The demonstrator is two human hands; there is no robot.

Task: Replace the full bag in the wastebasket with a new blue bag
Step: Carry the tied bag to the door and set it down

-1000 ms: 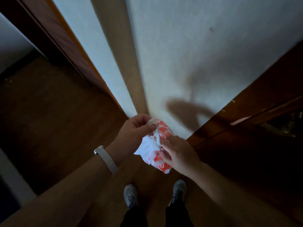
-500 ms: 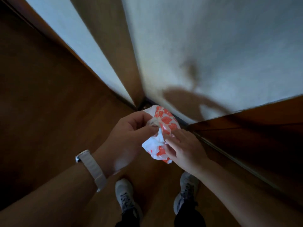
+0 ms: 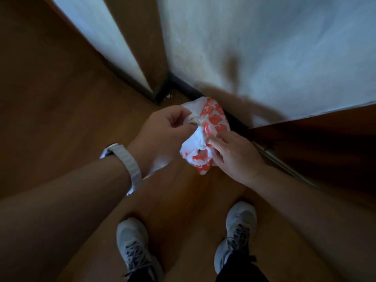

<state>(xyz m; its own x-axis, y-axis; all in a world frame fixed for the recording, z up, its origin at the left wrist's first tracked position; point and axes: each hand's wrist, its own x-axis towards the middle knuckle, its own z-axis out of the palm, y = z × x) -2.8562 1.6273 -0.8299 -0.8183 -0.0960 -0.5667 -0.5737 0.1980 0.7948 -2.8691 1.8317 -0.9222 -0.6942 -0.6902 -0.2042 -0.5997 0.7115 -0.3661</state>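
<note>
A small white plastic bag with red-orange print [image 3: 205, 137] hangs in the air between both hands, bunched and knotted at its top. My left hand [image 3: 164, 129], with a pale watch band on the wrist, pinches a twisted loop of the bag's top. My right hand [image 3: 234, 153] grips the bag's lower right side with its fingers. No wastebasket and no blue bag are in view.
I stand on a brown wooden floor [image 3: 61, 119], my two grey sneakers [image 3: 134, 249] below the hands. A white wall [image 3: 264, 47] with a wooden post [image 3: 142, 37] and dark baseboard is straight ahead. A dark wooden panel [image 3: 325, 139] lies at the right.
The view has tilted down, so the feet show more. Both hands keep hold of the bag and have worked its top into a tighter twist.
</note>
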